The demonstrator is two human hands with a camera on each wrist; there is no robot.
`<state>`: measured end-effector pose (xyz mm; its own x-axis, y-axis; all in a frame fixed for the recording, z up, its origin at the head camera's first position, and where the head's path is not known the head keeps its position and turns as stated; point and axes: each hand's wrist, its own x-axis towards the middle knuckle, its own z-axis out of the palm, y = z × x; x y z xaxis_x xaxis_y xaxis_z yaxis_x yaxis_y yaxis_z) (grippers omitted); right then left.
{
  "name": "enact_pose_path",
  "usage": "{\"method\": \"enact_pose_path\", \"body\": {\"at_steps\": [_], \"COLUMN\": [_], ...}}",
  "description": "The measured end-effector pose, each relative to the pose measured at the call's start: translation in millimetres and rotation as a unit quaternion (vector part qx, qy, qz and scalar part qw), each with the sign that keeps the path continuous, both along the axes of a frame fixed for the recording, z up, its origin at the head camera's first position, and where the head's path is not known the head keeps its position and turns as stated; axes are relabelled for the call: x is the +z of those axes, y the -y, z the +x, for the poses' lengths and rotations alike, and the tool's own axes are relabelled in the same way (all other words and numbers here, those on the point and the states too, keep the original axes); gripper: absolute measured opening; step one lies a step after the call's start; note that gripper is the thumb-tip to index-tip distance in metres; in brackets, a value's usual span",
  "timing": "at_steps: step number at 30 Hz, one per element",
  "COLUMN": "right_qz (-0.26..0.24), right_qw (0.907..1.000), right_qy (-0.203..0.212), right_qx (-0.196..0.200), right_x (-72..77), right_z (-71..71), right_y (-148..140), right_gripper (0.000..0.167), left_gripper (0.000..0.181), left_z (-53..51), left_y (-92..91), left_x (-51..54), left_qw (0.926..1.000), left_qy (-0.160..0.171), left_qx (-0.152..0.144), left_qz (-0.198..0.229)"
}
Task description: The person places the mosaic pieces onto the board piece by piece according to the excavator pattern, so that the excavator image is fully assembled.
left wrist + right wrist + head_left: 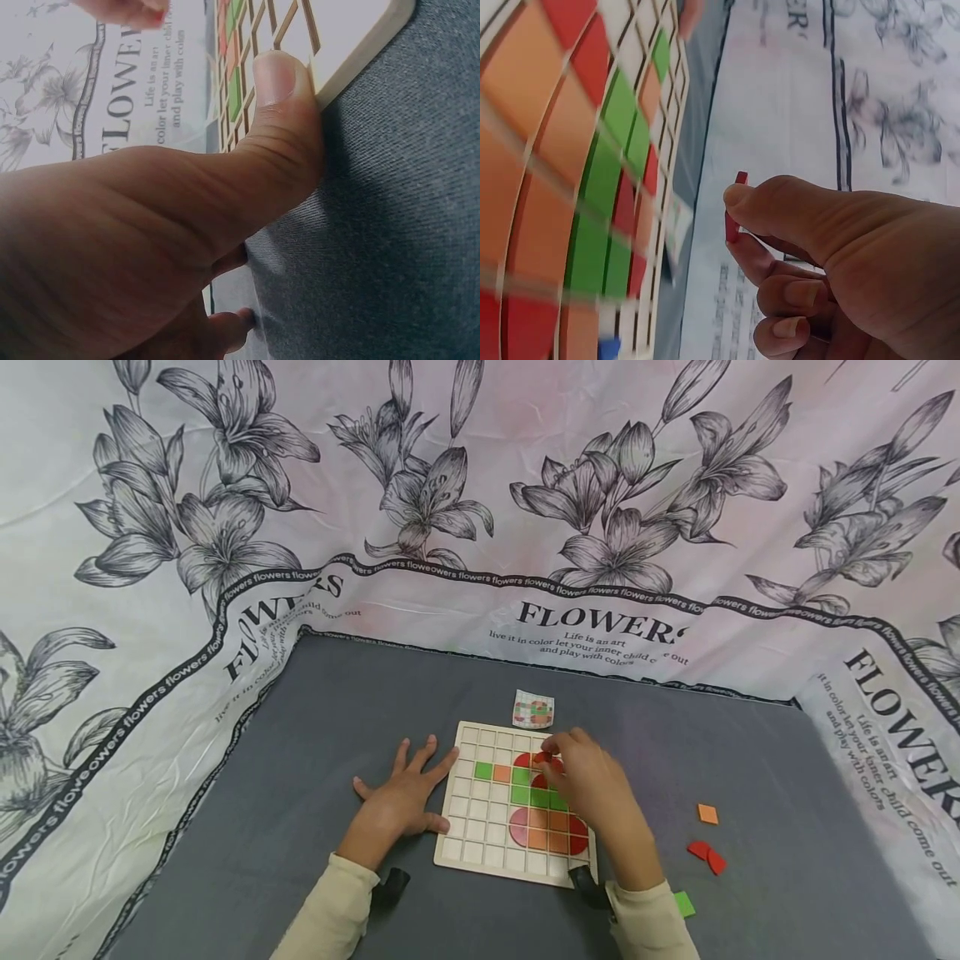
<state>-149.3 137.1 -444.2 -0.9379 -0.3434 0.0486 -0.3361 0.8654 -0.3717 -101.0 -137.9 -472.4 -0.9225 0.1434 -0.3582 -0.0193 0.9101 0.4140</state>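
A pale wooden grid board point(477, 832) lies on the grey cloth, with green and orange square tiles point(483, 771) and red and pink rounded ones point(519, 827) in some cells. My left hand point(397, 806) is spread at the board's left side, its thumb point(276, 82) resting on the rim and its fingers straight. Over the board's upper right part, my right hand point(596, 785) pinches a small red tile point(733, 229) between thumb and forefinger. In the right wrist view that tile is edge-on, apart from the board, so its full outline is hidden.
A small printed pattern card point(533, 709) lies just behind the board. Right of the board are a loose orange square point(707, 814), two red curved tiles point(698, 849) and a green square point(684, 904) near the right sleeve. A flower-printed cloth point(600, 627) rises behind.
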Motion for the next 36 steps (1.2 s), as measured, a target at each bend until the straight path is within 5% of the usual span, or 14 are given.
{"method": "enact_pose_path", "body": {"at_steps": [20, 36], "right_qz": [0.041, 0.047], "right_qw": [0.9945, 0.9905], "right_qy": [0.013, -0.005], "right_qx": [0.095, 0.129], "right_x": [-18.2, -31.2], "right_z": [-4.9, -5.8], "right_y": [80.4, 103.9], "right_gripper": [0.021, 0.018], "left_gripper": [0.106, 0.107], "left_z": [-1.5, -2.5], "left_y": [1.4, 0.5], "left_x": [0.4, 0.0], "left_qw": [0.9999, 0.9998], "left_qy": [0.003, 0.013], "left_qx": [-0.005, -0.006], "left_qz": [-0.009, -0.017]}}
